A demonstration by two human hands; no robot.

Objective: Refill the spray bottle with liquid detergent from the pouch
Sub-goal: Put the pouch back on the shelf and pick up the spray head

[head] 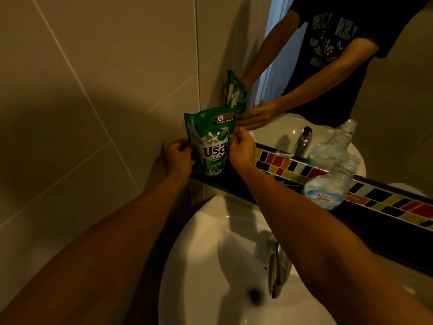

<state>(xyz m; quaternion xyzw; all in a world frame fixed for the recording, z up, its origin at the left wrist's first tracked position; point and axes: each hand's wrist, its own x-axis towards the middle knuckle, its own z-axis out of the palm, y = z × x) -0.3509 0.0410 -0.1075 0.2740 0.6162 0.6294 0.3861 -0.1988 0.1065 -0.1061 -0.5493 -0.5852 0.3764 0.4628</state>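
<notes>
A green detergent pouch [210,141] stands upright on the dark ledge in the corner behind the sink. My left hand [178,157] grips its left edge and my right hand [241,148] grips its right edge. A clear plastic spray bottle [332,184] with no cap or spray head on its neck stands on the ledge to the right, holding a little pale liquid. The bottle is well apart from both hands. The top of the pouch looks closed.
A white sink [210,231] with a chrome tap [277,268] lies below my arms. A strip of coloured tiles [384,200] runs under the mirror [386,102], which reflects the pouch, bottle and my arms. A tiled wall [93,90] stands left.
</notes>
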